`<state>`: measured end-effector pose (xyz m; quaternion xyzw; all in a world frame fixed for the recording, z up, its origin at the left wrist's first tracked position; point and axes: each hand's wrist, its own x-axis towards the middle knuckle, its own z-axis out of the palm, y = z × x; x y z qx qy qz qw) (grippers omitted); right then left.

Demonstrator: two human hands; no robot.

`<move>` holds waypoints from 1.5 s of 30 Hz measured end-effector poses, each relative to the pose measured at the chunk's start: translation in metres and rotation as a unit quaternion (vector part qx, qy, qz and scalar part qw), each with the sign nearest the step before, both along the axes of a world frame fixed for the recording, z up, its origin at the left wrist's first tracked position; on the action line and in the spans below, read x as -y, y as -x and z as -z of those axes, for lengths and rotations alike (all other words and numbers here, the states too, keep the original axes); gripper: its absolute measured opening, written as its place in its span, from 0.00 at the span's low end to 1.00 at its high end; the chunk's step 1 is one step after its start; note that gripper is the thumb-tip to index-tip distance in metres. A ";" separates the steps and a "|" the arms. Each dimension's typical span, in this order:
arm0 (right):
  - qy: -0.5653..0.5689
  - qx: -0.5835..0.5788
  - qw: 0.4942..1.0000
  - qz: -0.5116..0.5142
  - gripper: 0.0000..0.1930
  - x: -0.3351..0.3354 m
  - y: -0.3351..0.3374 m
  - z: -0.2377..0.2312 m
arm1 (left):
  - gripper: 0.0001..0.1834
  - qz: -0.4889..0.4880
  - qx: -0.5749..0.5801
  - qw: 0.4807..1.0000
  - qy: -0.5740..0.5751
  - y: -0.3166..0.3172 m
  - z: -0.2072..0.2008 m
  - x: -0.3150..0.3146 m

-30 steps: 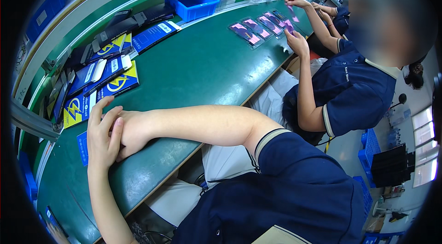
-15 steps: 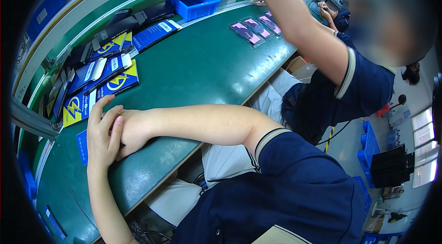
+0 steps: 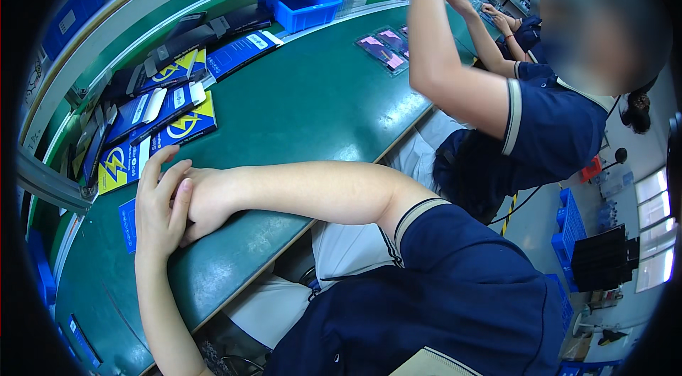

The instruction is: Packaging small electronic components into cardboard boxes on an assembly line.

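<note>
My left hand (image 3: pixel 156 216) lies across my right hand (image 3: pixel 206 205) at the left of the green table. The left fingers are apart and slightly bent, and no object shows in them. My right hand's fingers are mostly hidden behind the left hand, so their hold cannot be made out. Just left of the hands, a flat blue printed piece (image 3: pixel 128 225) pokes out, partly covered by them. Beyond my fingertips, several blue-and-yellow boxes (image 3: pixel 186 124) lie in an overlapping heap.
A blue bin (image 3: pixel 298 10) stands at the table's far side. Pink-and-black pieces in clear trays (image 3: pixel 382 53) lie near a co-worker's raised arm (image 3: pixel 444 56). A metal frame (image 3: pixel 53 181) borders the left side. A small blue strip (image 3: pixel 84 340) lies near the lower left.
The co-worker on the right has shifted the raised arm, which now covers part of the clear trays, and the other hand shows. My hands have stayed put.
</note>
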<state>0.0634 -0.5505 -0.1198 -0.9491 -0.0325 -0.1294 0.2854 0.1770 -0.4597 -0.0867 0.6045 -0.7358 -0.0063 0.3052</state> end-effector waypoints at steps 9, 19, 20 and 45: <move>-0.004 0.045 0.999 -0.008 0.21 -0.002 0.001 -0.002 | 0.14 0.004 -0.009 1.000 0.002 0.001 -0.002 -0.002; 0.000 0.035 0.999 -0.010 0.19 -0.001 0.001 -0.003 | 0.13 0.005 0.000 1.000 0.003 0.001 -0.003 -0.001; 0.002 0.036 0.999 -0.006 0.20 -0.001 0.001 -0.003 | 0.13 0.008 0.005 1.000 0.007 0.001 -0.003 -0.001; -0.004 -0.016 1.000 0.008 0.23 -0.003 0.003 -0.005 | 0.15 0.000 0.014 1.000 -0.022 0.000 -0.007 -0.004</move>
